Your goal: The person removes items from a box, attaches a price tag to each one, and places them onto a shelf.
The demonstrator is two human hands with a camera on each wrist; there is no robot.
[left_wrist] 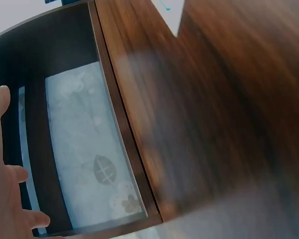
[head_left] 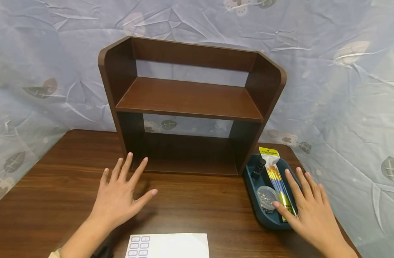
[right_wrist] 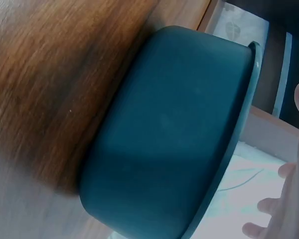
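My left hand [head_left: 118, 199], fingers spread and holding nothing, hovers over the table in front of the lower left corner of a brown two-tier shelf [head_left: 190, 98]. With its fingers likewise spread, my right hand [head_left: 313, 211] is above the right side of a dark teal tray [head_left: 253, 195], and its thumb overlaps the tray's contents in the head view. Inside the tray are a pack of paint brushes [head_left: 277, 179] with a yellow label, a small black bottle [head_left: 258, 168] and a round clear tub [head_left: 267, 197] of small pieces. The right wrist view shows the tray's side wall [right_wrist: 159, 134].
A white sheet [head_left: 181, 245] with purple-framed labels lies at the table's front edge, partly cut off. Left of it is a black object [head_left: 101, 252], partly hidden by the left forearm. Patterned cloth [head_left: 345, 89] hangs behind and beside the wooden table [head_left: 197, 204].
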